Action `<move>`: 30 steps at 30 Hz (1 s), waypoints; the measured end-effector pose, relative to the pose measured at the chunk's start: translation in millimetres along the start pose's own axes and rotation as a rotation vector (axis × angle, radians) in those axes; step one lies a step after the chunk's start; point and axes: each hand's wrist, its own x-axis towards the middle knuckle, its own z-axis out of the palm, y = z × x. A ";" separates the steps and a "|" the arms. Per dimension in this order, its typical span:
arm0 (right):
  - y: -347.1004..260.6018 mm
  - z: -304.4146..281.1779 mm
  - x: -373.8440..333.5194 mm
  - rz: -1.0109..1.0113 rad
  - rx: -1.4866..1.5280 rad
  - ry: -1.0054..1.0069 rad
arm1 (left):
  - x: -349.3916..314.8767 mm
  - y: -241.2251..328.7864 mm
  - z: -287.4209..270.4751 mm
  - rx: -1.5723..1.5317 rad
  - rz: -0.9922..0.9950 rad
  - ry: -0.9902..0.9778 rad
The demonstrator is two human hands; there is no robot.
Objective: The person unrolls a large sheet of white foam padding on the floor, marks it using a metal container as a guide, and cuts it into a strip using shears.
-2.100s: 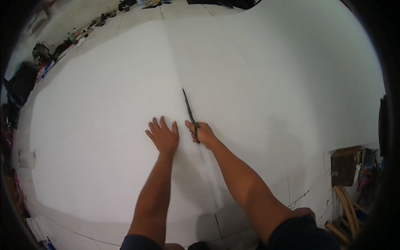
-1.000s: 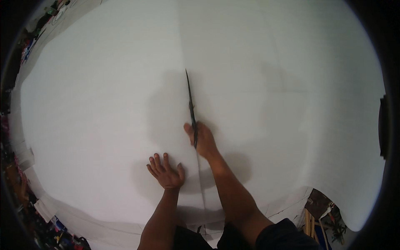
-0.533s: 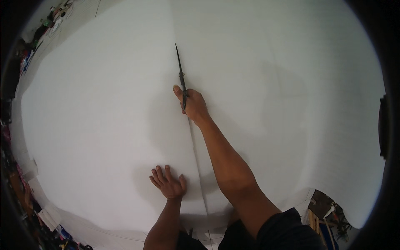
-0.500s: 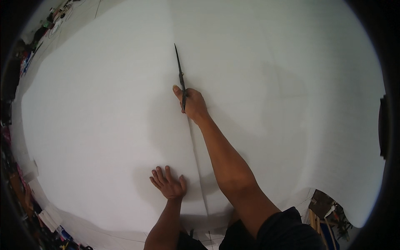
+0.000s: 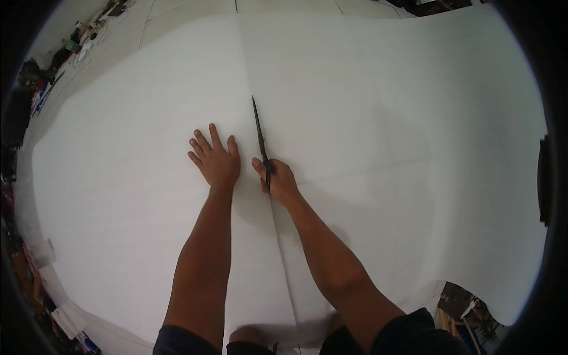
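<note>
A large white sheet (image 5: pixel 136 236) is spread over the tiled floor. In my right hand (image 5: pixel 280 178) is a pair of dark scissors (image 5: pixel 258 125), gripped by the handles with the blades pointing away from me. A cut line runs through the sheet from the near edge up to the scissors, and a faint crease continues beyond the tips. My left hand (image 5: pixel 218 160) lies flat on the sheet to the left of the scissors, its fingers spread and holding nothing. I cannot tell from above how wide the blades are apart.
On the right the sheet curves upward. Assorted clutter (image 5: pixel 35 89) lines the left side by the wall. A dark box with wooden sticks (image 5: pixel 458 305) stands at the lower right. Floor tiles (image 5: pixel 171 21) show past the sheet's far edge, where dark objects lie.
My left hand has moved from near the sheet's near edge forward to beside the scissors. The far edge of the sheet has come into view, and the scissors appear lower in the picture.
</note>
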 end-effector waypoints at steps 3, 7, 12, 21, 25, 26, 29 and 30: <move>6.2 -4.7 8.5 -0.039 -0.018 0.043 | 1.5 5.7 16.8 0.022 0.006 0.025; 7.9 -0.6 0.4 0.000 -0.023 0.071 | 1.8 11.0 16.2 0.057 -0.006 -0.036; -14.6 2.8 17.8 -0.090 -0.098 0.104 | -0.7 9.6 4.9 0.089 -0.027 -0.098; -97.4 -3.4 133.0 -0.080 -0.188 0.186 | 4.2 13.9 10.0 0.041 -0.057 -0.154; -94.6 -7.9 135.9 -0.071 -0.214 0.134 | 5.5 12.7 8.9 0.047 -0.056 -0.156; -97.9 -7.4 142.0 -0.088 -0.187 0.132 | 3.8 13.2 9.1 0.046 -0.056 -0.156; -130.4 -9.1 174.1 -0.059 -0.135 0.121 | 3.1 17.5 8.0 0.038 -0.063 -0.186; -156.0 -8.1 187.7 -0.007 -0.134 0.096 | 5.3 16.7 5.4 0.046 -0.073 -0.193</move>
